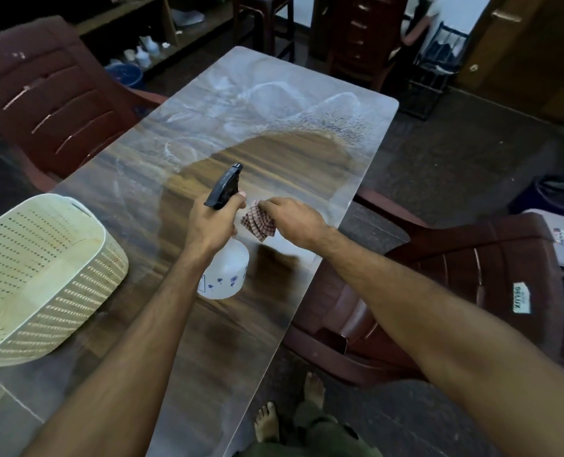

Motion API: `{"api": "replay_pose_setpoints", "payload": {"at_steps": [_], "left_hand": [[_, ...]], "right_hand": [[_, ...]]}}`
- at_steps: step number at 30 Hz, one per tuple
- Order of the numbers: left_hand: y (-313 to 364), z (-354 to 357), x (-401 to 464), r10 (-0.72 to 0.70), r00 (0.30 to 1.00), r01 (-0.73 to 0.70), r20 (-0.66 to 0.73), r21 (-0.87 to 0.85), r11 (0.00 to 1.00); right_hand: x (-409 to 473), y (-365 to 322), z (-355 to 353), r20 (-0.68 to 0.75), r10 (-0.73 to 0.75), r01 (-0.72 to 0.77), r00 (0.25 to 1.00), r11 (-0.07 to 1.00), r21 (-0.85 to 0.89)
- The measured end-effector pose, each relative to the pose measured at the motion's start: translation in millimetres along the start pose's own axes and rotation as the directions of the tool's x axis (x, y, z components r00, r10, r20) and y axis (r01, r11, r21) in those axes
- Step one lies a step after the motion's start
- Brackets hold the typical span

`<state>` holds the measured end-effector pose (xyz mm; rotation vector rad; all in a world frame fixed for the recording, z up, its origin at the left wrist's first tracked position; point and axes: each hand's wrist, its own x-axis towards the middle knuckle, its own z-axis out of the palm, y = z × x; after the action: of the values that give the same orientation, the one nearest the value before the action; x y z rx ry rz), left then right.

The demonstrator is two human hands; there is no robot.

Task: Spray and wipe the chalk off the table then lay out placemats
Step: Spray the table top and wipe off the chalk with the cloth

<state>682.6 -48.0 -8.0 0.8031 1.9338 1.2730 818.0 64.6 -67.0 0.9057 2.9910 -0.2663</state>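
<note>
Your left hand grips the bottle, right hand pinches the cloth; upper-frame chalk may smear if underwetted.

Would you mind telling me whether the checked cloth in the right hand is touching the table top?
Cannot tell. In the head view the right hand pinches the checked cloth, which hangs over the table, but no clear gap or contact shows beneath it.
</note>
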Motion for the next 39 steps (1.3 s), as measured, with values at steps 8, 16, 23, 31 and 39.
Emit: {"api": "replay_pose_setpoints", "payload": {"at_steps": [8, 16, 23, 31, 39], "left_hand": [[23, 61, -23, 0.038, 0.999, -0.039, 0.027, 0.032, 0.999], [58, 151, -61, 0.101, 0.995, -0.1, -0.02, 0.032, 0.994], [100, 245, -100, 0.113, 0.993, -0.111, -0.045, 0.05, 0.993], [131, 323, -105, 0.127, 0.991, -0.124, -0.044, 0.053, 0.991], [125, 367, -66, 0.108, 0.988, -0.109, -0.107, -0.008, 0.994]], "right_hand": [[-44, 48, -23, -0.043, 0.098, -0.093, 0.994, 0.99, 0.109], [-102, 126, -57, -0.135, 0.117, -0.087, 0.984, 0.973, 0.212], [-175, 208, -95, -0.203, 0.062, -0.012, 0.977, 0.971, 0.237], [-215, 292, -106, -0.238, 0.083, -0.015, 0.968, 0.962, 0.274], [-197, 350, -101, -0.163, 0.021, 0.025, 0.986, 0.96, 0.278]]}}
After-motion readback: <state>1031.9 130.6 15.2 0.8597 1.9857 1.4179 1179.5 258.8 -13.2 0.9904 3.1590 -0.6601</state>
